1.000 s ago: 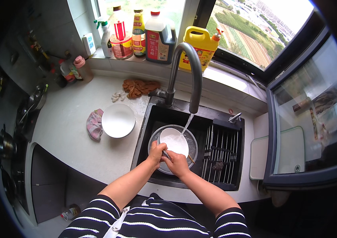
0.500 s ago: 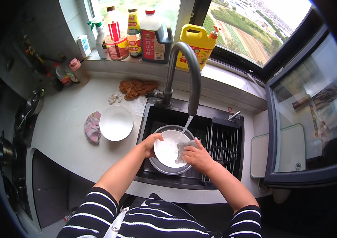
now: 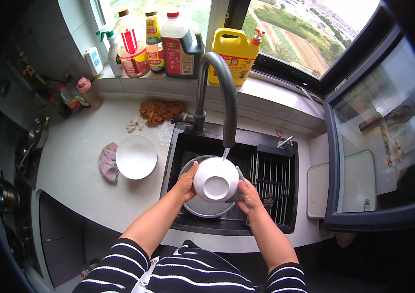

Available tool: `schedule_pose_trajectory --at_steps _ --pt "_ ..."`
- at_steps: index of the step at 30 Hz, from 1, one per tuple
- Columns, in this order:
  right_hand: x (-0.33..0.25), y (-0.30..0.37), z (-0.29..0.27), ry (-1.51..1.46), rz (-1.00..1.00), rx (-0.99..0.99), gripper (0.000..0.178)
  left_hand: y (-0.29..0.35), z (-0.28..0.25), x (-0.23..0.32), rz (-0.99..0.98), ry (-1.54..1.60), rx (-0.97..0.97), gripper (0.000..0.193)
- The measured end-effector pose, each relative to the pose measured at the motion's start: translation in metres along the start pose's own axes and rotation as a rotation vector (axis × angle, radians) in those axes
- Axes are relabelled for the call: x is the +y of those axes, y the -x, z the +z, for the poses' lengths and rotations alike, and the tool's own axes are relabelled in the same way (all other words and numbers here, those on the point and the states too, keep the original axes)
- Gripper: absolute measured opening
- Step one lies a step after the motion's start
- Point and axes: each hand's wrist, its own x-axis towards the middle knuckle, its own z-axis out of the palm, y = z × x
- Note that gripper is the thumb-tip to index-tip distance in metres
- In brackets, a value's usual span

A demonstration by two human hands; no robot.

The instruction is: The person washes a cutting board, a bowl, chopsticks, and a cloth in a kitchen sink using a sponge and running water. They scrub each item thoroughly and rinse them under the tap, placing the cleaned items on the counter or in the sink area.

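A white bowl [image 3: 216,171] is tipped over, so its underside and round foot face me. My left hand [image 3: 186,182] is closed on its left edge. On the right edge, my right hand [image 3: 250,196] grips the bowl with a grey cloth [image 3: 237,193] pressed between. Water from the tall curved faucet [image 3: 230,102] runs down at the bowl's far side. Beneath the bowl a round metal basin [image 3: 208,210] sits in the black sink [image 3: 217,226]; the bowl hides much of it. The bowl's inside is out of sight.
Left of the sink, another white bowl [image 3: 136,157] stands beside a pink-grey cloth [image 3: 108,164]. A brown cloth [image 3: 158,113] lies behind. A wire rack [image 3: 277,188] fills the sink's right side. Bottles and a yellow jug [image 3: 231,61] line the sill. An open window sash [image 3: 332,161] juts in at right.
The bowl has been turned from its inside facing up to its underside showing. My right hand and the cloth have moved from inside the bowl to its right edge.
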Motion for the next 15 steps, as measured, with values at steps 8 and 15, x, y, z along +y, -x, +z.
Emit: schedule_pose_trajectory --at_steps 8,15 --pt "0.025 -0.022 0.017 0.437 -0.407 0.166 0.030 -0.015 -0.011 -0.017 0.418 -0.886 0.533 0.065" --pt "0.032 -0.006 0.083 1.602 -0.794 0.187 0.036 0.012 0.001 -0.028 0.653 -0.918 0.556 0.065"
